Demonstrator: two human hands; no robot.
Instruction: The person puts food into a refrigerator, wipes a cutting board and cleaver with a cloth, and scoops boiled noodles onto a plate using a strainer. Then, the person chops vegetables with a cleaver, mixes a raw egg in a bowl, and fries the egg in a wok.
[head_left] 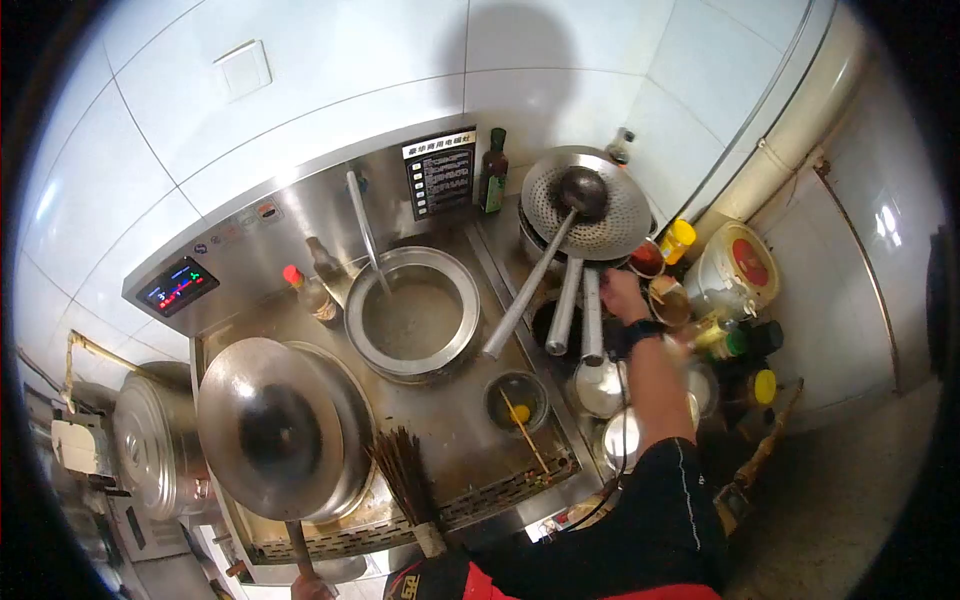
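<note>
My left hand [311, 587] is wrapped round the handle of a wok [270, 430], which is tilted over the left burner at the lower left. On the right, my right hand [625, 297] reaches past the ladle handles, beside a container of red contents [647, 259] and a jar [669, 301]. Its fingers are partly hidden, so any hold cannot be made out. Just left of it, a perforated strainer [625, 215] and a ladle [583, 193] rest on a pot, their handles pointing toward me.
A water-filled pot [412, 315] stands mid-stove under a faucet [365, 225]. Nearby are a bamboo brush [404, 480], a small bowl [514, 401], a red-capped bottle [315, 298] and a dark bottle [493, 172]. Several bottles and a white bucket [725, 270] crowd the right.
</note>
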